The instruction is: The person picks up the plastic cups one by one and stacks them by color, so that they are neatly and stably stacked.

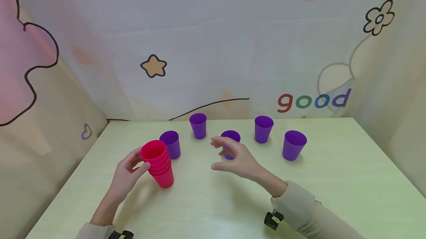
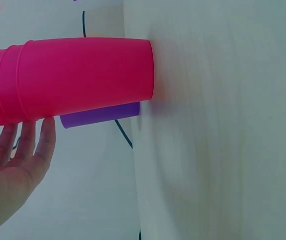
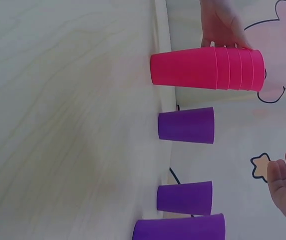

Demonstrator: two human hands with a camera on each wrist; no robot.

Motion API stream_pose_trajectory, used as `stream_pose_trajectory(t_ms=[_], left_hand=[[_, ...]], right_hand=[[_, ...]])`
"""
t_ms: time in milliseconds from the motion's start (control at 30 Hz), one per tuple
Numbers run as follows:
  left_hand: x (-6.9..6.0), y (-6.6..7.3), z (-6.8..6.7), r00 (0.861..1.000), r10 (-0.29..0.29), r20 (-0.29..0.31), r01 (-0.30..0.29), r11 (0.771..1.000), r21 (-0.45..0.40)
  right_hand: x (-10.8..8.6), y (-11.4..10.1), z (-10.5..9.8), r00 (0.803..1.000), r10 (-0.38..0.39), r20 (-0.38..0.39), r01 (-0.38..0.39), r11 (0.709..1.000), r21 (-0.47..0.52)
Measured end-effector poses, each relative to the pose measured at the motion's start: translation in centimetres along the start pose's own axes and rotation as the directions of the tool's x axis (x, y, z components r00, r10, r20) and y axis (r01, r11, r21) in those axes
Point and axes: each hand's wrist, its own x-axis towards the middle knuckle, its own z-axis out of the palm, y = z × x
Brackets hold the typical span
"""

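Note:
A stack of several nested pink cups (image 1: 163, 172) stands upright at the left of the table, its base on or very near the tabletop. My left hand (image 1: 128, 174) holds it near the top, thumb on the near side and fingers on the far left side. In the left wrist view the fingertips touch the pink cups (image 2: 83, 75). My right hand (image 1: 237, 159) hovers in mid-air with fingers and thumb apart and nothing between them. Behind it, partly covered, stands a purple cup (image 1: 231, 134). Another purple cup (image 1: 171, 144) stands just behind the pink stack.
Farther back stand two purple cups, one left of centre (image 1: 198, 126) and one right of centre (image 1: 263, 130). One more purple cup (image 1: 294, 145) is at the right. A printed cloth (image 1: 199, 46) hangs along the back and sides of the pale table (image 1: 206, 209).

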Motion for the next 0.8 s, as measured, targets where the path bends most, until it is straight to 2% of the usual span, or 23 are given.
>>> stream_pose_trajectory(t_ms=[133, 500, 800], left_hand=[[0.0, 0.0, -0.2, 1.000, -0.016, -0.011, 0.016, 1.000, 0.000], [0.1, 0.1, -0.2, 1.000, -0.024, -0.016, 0.024, 1.000, 0.000], [0.0, 0.3, 0.1, 0.999, -0.032, -0.009, 0.032, 0.999, 0.001]], right_hand=[[-0.9, 0.0, -0.8, 1.000, 0.010, -0.010, -0.010, 1.000, -0.027], [-3.5, 0.8, -3.4, 0.995, -0.069, -0.070, 0.066, 0.997, -0.038], [-6.4, 1.5, -5.7, 0.988, -0.066, -0.141, 0.053, 0.994, -0.094]])
